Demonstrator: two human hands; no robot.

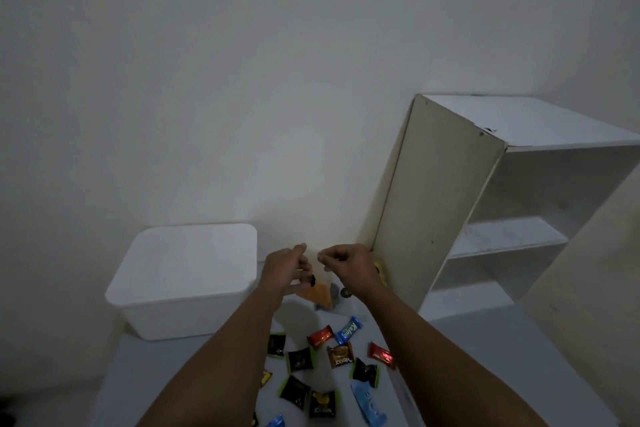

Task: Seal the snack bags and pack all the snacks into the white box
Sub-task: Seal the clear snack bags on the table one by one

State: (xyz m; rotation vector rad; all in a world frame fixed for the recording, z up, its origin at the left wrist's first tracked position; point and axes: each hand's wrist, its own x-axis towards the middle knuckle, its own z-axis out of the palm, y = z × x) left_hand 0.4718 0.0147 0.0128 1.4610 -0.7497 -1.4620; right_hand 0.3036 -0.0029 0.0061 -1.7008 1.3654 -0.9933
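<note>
Both my hands are raised in front of the wall, pinching the top edge of a clear snack bag (317, 291) that hangs between them with orange contents at its bottom. My left hand (285, 269) grips the bag's left corner and my right hand (348, 265) grips the right corner. The white box (183, 282) stands to the left of my hands with a white lid on top. On the grey table (145, 378) below lie several small wrapped snacks: red (320, 336), blue (349, 329), brown (340, 355) and black-and-green (299, 360).
A tall white shelf unit (502, 204) stands right of my hands against the wall, its compartments open toward the right. More small dark items (344, 293) lie behind the bag near the shelf's foot. The table's left edge drops to a dark floor.
</note>
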